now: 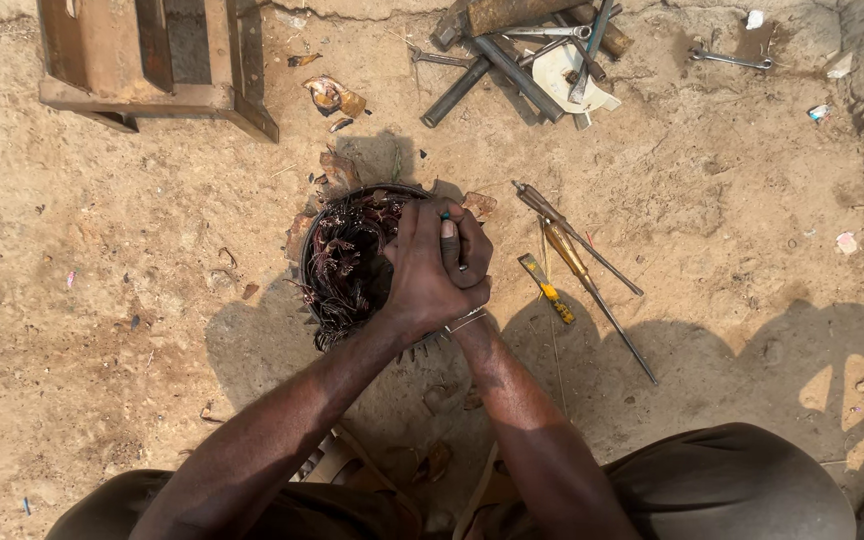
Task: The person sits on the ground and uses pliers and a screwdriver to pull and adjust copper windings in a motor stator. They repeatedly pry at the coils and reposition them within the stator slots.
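A round metal motor housing (304, 232) stands on sandy ground, full of tangled dark copper winding wires (340, 262). My left hand (420, 272) wraps over my right hand (464, 250) above the housing's right rim. Both hands clasp a small tool with a teal tip (445, 215); most of the tool is hidden inside the fists. A thin bangle (464, 322) circles my right wrist.
Two long screwdrivers (577, 262) and a small yellow-handled tool (546, 288) lie right of the housing. Pipes, spanners and a white dish (562, 75) are piled at the top. A wooden stool (157, 65) stands top left. A lone spanner (732, 60) lies top right.
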